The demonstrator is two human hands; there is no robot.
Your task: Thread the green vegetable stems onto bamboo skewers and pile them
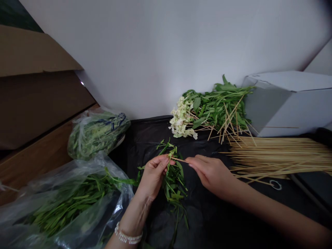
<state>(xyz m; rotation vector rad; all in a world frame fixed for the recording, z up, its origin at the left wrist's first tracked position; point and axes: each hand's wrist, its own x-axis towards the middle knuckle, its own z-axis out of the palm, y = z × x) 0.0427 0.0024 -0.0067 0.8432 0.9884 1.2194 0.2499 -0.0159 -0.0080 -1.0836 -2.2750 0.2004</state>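
My left hand (155, 173), with a beaded bracelet at the wrist, pinches leafy green stems (174, 185) between thumb and fingers. Some of the leaves hang down below it over the black plastic sheet (204, 214). A thin bamboo skewer (181, 160) runs from my right hand (212, 173) to the stems at my left fingertips. My right hand is closed on the skewer's near end. Whether the skewer's tip goes through the stems or lies against them is hidden by my fingers.
Skewered greens (220, 107) and pale leafy pieces (181, 119) lie by the wall. Loose bamboo skewers (280, 155) are at right, before a white box (293, 103). An open plastic bag of greens (75, 200), a tied bag (95, 135) and a cardboard box (38, 103) stand left.
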